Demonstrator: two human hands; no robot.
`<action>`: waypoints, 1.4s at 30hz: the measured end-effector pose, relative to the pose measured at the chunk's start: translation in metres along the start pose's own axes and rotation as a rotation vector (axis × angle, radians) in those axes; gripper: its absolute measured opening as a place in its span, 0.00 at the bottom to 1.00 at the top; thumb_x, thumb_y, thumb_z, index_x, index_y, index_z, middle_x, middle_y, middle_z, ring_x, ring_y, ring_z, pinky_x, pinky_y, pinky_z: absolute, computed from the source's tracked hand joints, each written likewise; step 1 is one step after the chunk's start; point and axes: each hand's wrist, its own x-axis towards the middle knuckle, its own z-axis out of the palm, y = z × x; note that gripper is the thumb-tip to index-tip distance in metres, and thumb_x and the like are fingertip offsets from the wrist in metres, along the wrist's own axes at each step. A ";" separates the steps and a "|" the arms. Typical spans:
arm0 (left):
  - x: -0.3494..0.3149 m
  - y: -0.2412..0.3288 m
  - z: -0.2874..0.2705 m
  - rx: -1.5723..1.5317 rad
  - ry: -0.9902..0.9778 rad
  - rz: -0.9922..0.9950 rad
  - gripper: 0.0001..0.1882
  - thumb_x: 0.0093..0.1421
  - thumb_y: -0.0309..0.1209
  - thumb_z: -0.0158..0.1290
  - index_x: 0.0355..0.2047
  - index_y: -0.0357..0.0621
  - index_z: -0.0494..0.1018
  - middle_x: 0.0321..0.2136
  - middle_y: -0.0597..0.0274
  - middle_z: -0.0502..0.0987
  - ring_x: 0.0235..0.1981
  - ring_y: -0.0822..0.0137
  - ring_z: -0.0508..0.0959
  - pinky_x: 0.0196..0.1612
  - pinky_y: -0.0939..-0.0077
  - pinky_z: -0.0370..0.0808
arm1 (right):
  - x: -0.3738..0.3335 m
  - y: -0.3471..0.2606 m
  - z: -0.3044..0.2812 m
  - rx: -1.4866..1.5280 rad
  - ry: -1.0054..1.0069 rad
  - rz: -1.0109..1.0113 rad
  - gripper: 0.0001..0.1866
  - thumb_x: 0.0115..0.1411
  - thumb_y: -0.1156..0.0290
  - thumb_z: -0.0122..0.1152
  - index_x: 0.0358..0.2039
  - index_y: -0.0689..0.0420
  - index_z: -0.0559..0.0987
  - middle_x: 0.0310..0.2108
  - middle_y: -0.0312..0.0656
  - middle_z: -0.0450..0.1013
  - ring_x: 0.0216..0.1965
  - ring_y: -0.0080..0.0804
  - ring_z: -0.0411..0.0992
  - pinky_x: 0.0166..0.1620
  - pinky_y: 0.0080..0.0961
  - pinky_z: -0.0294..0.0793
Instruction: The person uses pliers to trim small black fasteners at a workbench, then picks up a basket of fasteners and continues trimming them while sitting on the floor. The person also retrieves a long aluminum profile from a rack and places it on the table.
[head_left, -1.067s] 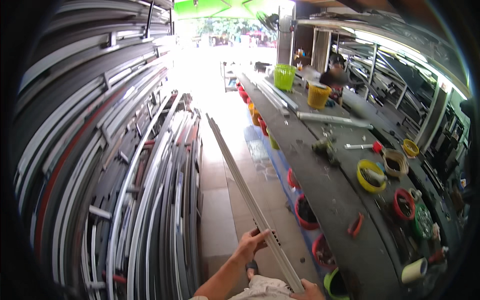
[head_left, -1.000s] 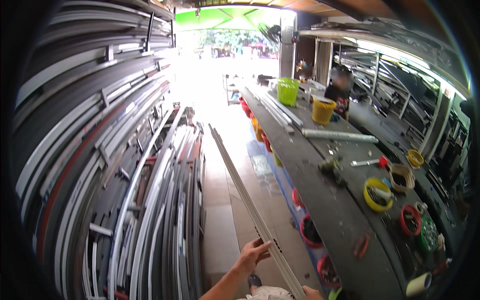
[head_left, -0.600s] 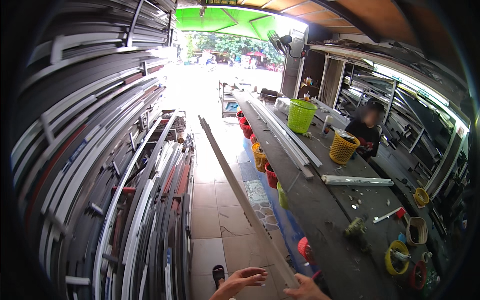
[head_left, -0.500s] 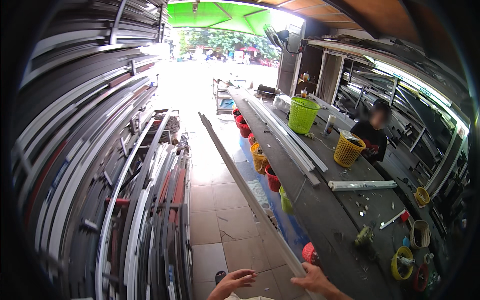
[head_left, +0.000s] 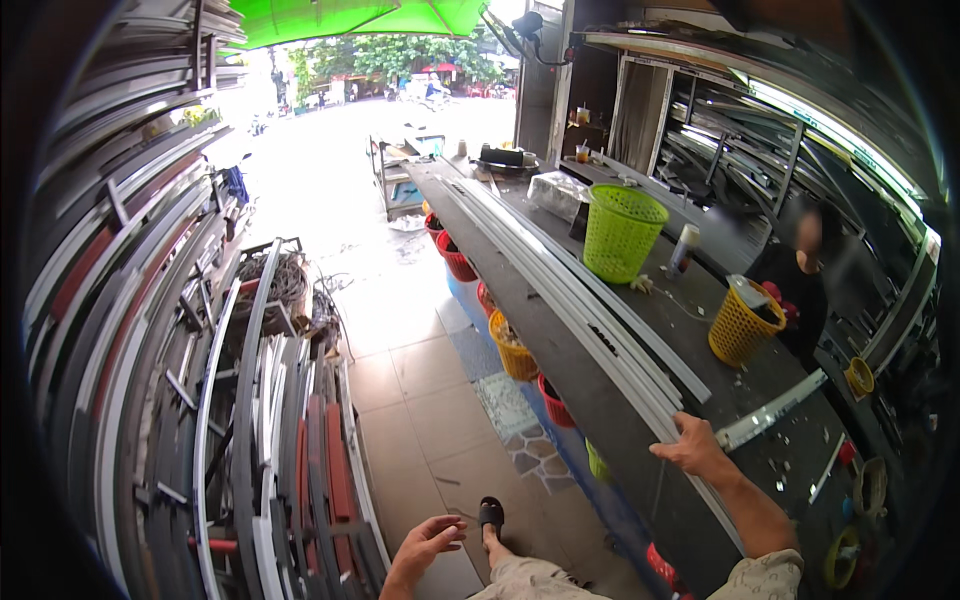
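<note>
Green mesh basket (head_left: pixel 625 240) beside a spray can (head_left: pixel 684 252), yellow basket (head_left: pixel 742 330) nearby.

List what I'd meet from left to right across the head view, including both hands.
Stacked bars → left hand → sandal → right hand → person in black → small yellow bowl.

Workshop: long profiles (head_left: pixel 565 290) on dark desk (head_left: pixel 612 420), baskets (head_left: pixel 512 352) under its edge, stacked profiles (head_left: pixel 130 300) left of desk, racked profiles (head_left: pixel 742 120) right.

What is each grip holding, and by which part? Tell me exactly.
The right grip holds a long pale strip toward its near end, with a short length running past the hand. The left grip holds nothing.
</note>
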 end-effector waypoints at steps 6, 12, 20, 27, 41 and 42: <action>0.174 0.061 0.002 0.043 -0.060 -0.147 0.26 0.74 0.39 0.57 0.64 0.34 0.71 0.58 0.53 0.79 0.57 0.60 0.81 0.60 0.64 0.79 | 0.182 0.021 0.028 -0.127 0.087 0.047 0.31 0.46 0.56 0.83 0.39 0.70 0.81 0.34 0.63 0.82 0.39 0.56 0.84 0.43 0.43 0.82; 0.309 0.146 0.010 0.236 -0.258 -0.250 0.33 0.73 0.47 0.58 0.68 0.36 0.68 0.61 0.51 0.77 0.61 0.61 0.78 0.64 0.65 0.75 | 0.329 0.034 0.050 -0.201 0.105 0.066 0.31 0.47 0.52 0.84 0.37 0.66 0.80 0.27 0.58 0.80 0.32 0.53 0.83 0.38 0.44 0.81; 0.452 0.217 -0.039 0.331 -0.341 -0.121 0.28 0.70 0.45 0.61 0.62 0.38 0.75 0.52 0.57 0.82 0.49 0.64 0.81 0.51 0.65 0.80 | 0.417 0.043 0.116 -0.384 0.262 0.142 0.39 0.45 0.49 0.86 0.48 0.62 0.79 0.40 0.55 0.81 0.44 0.55 0.81 0.45 0.49 0.81; 0.550 0.296 -0.101 0.609 -0.532 -0.345 0.36 0.71 0.55 0.57 0.69 0.43 0.69 0.64 0.54 0.75 0.63 0.59 0.76 0.63 0.62 0.75 | 0.427 0.015 0.128 -0.400 0.290 0.459 0.41 0.43 0.52 0.87 0.51 0.61 0.78 0.51 0.55 0.77 0.55 0.56 0.75 0.56 0.50 0.75; 0.604 0.344 -0.073 0.468 -0.495 0.513 0.21 0.70 0.29 0.59 0.62 0.48 0.74 0.62 0.58 0.76 0.66 0.59 0.74 0.68 0.60 0.73 | 0.387 -0.064 0.167 -0.329 0.355 0.876 0.41 0.64 0.58 0.71 0.70 0.61 0.63 0.78 0.59 0.45 0.78 0.61 0.44 0.75 0.58 0.50; 0.604 0.348 -0.062 0.508 -0.506 0.594 0.23 0.68 0.26 0.60 0.62 0.49 0.74 0.64 0.58 0.74 0.68 0.56 0.72 0.69 0.59 0.71 | 0.372 -0.072 0.173 -0.321 0.414 0.834 0.41 0.64 0.59 0.71 0.70 0.61 0.62 0.78 0.60 0.45 0.78 0.61 0.46 0.74 0.58 0.52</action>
